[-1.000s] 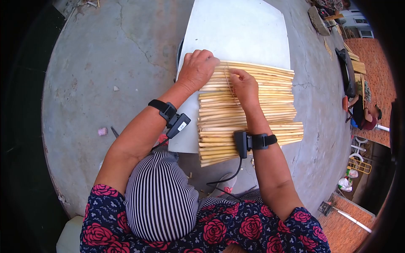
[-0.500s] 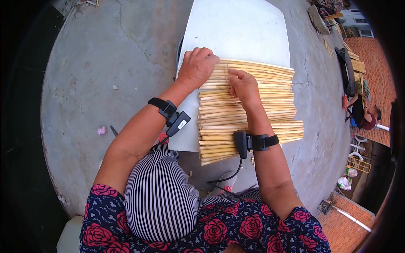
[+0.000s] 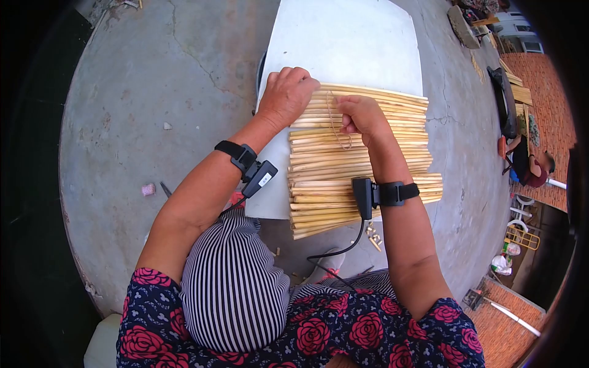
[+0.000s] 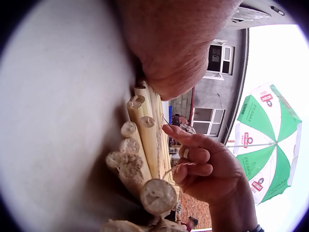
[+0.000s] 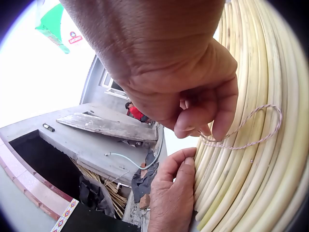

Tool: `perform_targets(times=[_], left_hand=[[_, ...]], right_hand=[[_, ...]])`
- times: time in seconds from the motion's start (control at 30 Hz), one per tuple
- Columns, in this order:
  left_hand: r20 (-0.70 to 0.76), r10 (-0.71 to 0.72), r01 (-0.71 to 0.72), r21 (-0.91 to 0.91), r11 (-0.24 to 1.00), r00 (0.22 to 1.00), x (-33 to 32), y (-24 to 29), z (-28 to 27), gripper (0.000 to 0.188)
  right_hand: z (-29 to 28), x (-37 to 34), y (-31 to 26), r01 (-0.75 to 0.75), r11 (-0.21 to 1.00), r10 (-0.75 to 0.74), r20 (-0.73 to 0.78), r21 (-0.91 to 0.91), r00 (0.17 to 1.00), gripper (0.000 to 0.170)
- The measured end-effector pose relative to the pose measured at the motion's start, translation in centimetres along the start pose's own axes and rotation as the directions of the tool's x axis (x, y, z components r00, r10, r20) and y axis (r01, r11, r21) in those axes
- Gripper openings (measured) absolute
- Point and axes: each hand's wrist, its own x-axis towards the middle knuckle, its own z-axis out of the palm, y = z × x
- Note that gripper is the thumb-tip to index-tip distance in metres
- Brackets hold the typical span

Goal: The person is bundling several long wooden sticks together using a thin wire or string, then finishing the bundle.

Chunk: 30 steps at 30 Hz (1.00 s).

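Observation:
Pale peeled stalks lie side by side across a white board. My left hand is at the left end of the farthest stalks, its fingers bent over them. In the right wrist view, thumb and forefinger of that left hand grip the outermost stalk. My right hand is just above the stalks, pinching a thin pink-and-white string. A loop of this string hangs over the stalks. The left wrist view shows the right hand, ringed on one finger, with string between its fingers, beside cut stalk ends.
Concrete floor surrounds the board. Small cut pieces lie on the floor by my foot. At left on the floor is a pink spool-like object. A person sits at the far right near a brick wall.
My right hand has shifted to the right and turned a little, drawing the string along with it. The left hand keeps almost the same place at the stalk ends.

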Motion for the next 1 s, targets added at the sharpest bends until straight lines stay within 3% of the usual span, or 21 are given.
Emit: perform_targets(times=[0.63,0.93,1.0], left_hand=[[0.016,0.005,-0.005,0.031,0.999,1.000,0.0,-0.1,0.2,0.021],[0.056,0.005,-0.008,0.058,0.998,0.998,0.0,-0.2,0.2,0.023],[0.065,-0.004,-0.001,0.073,0.997,0.998,0.1,-0.2,0.2,0.025]], right_hand=[[0.3,1.2,0.1,-0.005,1.000,0.005,-0.003,-0.002,1.000,0.013],[1.1,1.6,1.7,0.113,0.974,-0.134,-0.094,-0.195,0.987,0.021],[1.5,1.3,2.2,0.129,0.984,-0.148,-0.150,-0.126,0.978,0.025]])
